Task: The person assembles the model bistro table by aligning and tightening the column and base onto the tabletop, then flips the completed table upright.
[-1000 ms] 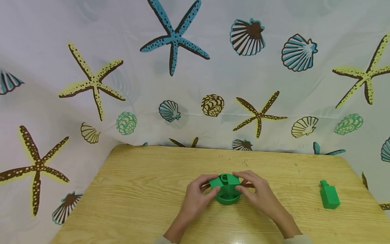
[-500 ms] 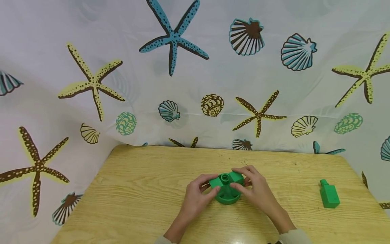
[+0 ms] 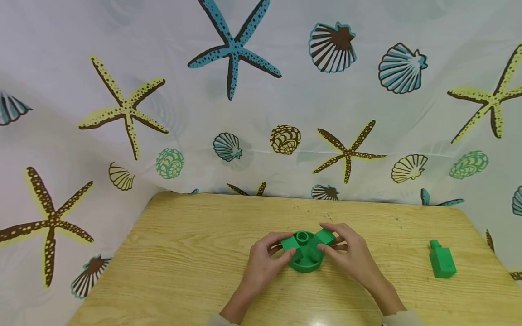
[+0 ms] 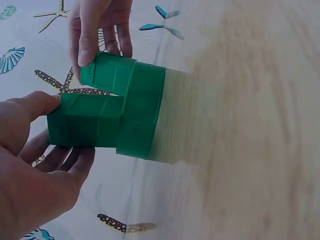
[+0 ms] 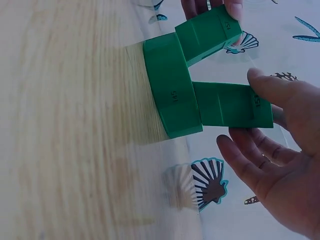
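A round green base [image 3: 305, 266] stands on the wooden table, with a ringed green post [image 3: 302, 237] rising from it. My left hand [image 3: 263, 258] pinches a green block [image 3: 290, 244] at the base's left side. Thumb and fingers of my right hand [image 3: 352, 251] grip a second green block [image 3: 325, 236], which leans outward on the right. In the left wrist view both blocks [image 4: 85, 122] meet the base [image 4: 142, 110] at their lower ends. The right wrist view shows the right block [image 5: 232, 105] tilted away from the left one [image 5: 210, 32], the base [image 5: 172, 85] below them.
A green bottle-shaped block [image 3: 442, 262] with a narrow neck lies on the table [image 3: 195, 253] to the right. A white cloth [image 3: 261, 113] printed with starfish and shells hangs behind the table and along its sides.
My right hand has shifted slightly right with its block, which now tilts outward and stands farther from the left block. The left hand keeps its place.
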Demonstrator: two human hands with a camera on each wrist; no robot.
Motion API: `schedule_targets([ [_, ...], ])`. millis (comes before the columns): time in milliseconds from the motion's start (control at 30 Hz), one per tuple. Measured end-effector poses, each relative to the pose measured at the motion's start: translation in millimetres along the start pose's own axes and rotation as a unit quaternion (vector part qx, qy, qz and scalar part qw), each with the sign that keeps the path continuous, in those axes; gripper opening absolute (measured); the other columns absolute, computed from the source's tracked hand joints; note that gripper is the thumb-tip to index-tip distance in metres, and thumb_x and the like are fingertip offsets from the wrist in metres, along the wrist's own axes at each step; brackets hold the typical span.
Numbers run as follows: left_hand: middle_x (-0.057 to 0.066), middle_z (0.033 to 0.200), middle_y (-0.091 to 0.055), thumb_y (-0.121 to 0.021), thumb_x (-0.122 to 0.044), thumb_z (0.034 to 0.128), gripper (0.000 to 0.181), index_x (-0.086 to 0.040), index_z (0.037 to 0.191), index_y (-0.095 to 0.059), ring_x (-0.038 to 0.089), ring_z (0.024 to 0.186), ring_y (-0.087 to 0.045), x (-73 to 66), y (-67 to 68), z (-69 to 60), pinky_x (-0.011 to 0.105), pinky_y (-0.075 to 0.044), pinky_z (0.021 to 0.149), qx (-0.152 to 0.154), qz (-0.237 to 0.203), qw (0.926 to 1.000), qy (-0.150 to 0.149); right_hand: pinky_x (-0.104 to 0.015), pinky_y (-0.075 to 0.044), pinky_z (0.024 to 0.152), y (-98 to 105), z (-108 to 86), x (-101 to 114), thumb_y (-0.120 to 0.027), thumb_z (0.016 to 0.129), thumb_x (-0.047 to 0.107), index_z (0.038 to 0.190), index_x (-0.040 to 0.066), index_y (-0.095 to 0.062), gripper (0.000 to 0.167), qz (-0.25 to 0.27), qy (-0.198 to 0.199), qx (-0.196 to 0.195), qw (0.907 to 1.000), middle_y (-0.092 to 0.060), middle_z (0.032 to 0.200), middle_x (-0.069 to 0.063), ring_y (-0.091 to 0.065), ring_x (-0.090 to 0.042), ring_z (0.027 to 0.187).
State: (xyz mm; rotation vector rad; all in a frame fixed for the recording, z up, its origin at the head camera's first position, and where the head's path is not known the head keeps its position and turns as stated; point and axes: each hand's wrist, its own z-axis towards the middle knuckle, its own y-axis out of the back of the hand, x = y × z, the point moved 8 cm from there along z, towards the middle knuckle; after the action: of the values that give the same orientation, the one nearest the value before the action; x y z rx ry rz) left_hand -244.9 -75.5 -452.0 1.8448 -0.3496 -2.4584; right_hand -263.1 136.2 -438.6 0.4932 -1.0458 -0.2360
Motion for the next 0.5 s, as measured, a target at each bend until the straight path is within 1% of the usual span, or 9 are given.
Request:
schedule_targets([
  [67,0.01,0.126,-0.067,-0.077,-0.01,0.0943,0.035,-0.003,0.128,-0.069,0.027,0.122,-0.063,0.1,-0.2,-0.1,0.038,-0.054,0.103,-0.001,0.0,1.0,-0.001,-0.029,-0.063,0.076,1.4,-1.6,1.3,-0.082,0.089,0.015,0.133,0.012,-0.067,0.046,-0.004,0.008,0.003,1.0,-0.065,0.117,-0.006,-0.07,-0.019,0.09],
  [133,0.01,0.126,-0.067,-0.077,-0.011,0.0942,0.035,-0.003,0.128,-0.07,0.027,0.122,-0.063,0.3,-0.3,-0.3,0.038,-0.054,0.103,-0.003,0.001,1.0,-0.001,-0.032,-0.063,0.08,2.7,-3.3,2.6,-0.082,0.09,0.014,0.133,0.01,-0.067,0.046,-0.001,0.011,0.011,0.9999,-0.065,0.122,-0.008,-0.07,-0.022,0.099],
  [233,0.009,0.126,-0.067,-0.077,-0.01,0.0939,0.035,-0.003,0.127,-0.07,0.026,0.121,-0.064,0.6,-0.2,-0.5,0.037,-0.054,0.102,-0.005,0.0,1.0,0.001,-0.036,-0.061,0.087,5.4,-5.9,4.3,-0.078,0.091,0.006,0.134,0.006,-0.065,0.045,0.016,0.009,0.022,0.9996,-0.065,0.13,-0.012,-0.067,-0.031,0.113],
  [300,0.009,0.126,-0.067,-0.077,-0.01,0.0936,0.035,-0.004,0.127,-0.07,0.025,0.121,-0.064,0.5,0.0,-0.7,0.037,-0.054,0.102,-0.006,-0.003,1.0,0.003,-0.036,-0.06,0.09,7.2,-7.5,4.6,-0.077,0.092,0.003,0.133,0.006,-0.065,0.043,0.022,0.004,0.023,0.9995,-0.065,0.131,-0.013,-0.066,-0.033,0.116],
  [400,0.009,0.125,-0.067,-0.078,-0.009,0.0931,0.035,-0.004,0.127,-0.07,0.025,0.12,-0.064,0.2,0.1,-0.9,0.038,-0.054,0.102,-0.006,-0.008,0.9999,0.002,-0.032,-0.061,0.088,8.8,-9.1,4.2,-0.079,0.09,0.003,0.13,0.006,-0.067,0.042,0.033,-0.002,0.018,0.9993,-0.068,0.127,-0.012,-0.069,-0.032,0.11],
  [500,0.01,0.125,-0.067,-0.078,-0.009,0.0929,0.035,-0.003,0.127,-0.07,0.026,0.12,-0.064,0.0,-0.2,-1.0,0.039,-0.054,0.102,-0.006,-0.012,0.9999,0.002,-0.03,-0.062,0.082,8.3,-10.5,4.1,-0.083,0.087,0.006,0.13,0.007,-0.067,0.046,0.034,0.005,0.013,0.9993,-0.069,0.122,-0.01,-0.07,-0.03,0.101],
])
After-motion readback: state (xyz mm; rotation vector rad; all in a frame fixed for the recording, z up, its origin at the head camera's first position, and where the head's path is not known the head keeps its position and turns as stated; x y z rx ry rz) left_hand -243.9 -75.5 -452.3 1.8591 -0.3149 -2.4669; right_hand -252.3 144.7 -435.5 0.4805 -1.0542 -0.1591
